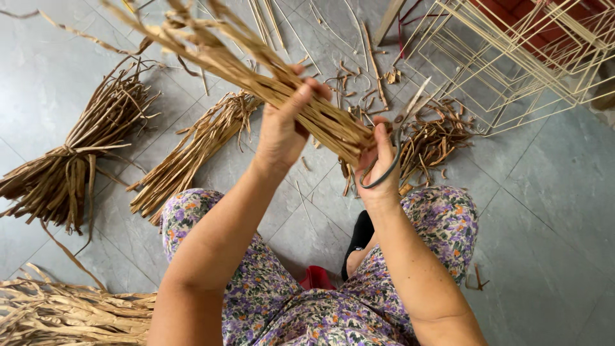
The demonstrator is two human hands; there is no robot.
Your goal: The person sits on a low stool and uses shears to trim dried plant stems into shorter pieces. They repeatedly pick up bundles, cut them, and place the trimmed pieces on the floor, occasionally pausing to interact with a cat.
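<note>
Hands first: our left hand (282, 131) is clenched round a bundle of dried straw strips (256, 74), whose long axis runs from upper left down to its cut end at lower right. That end touches our right hand (378, 163), which grips scissors (400, 138), blades pointing up and away. The strips look flat, tan and brittle. Beyond lie trimmings (435, 138) on the grey tiled floor (551, 211), two tied bundles (70, 160) at left, and a wire frame (512, 51) at upper right.
</note>
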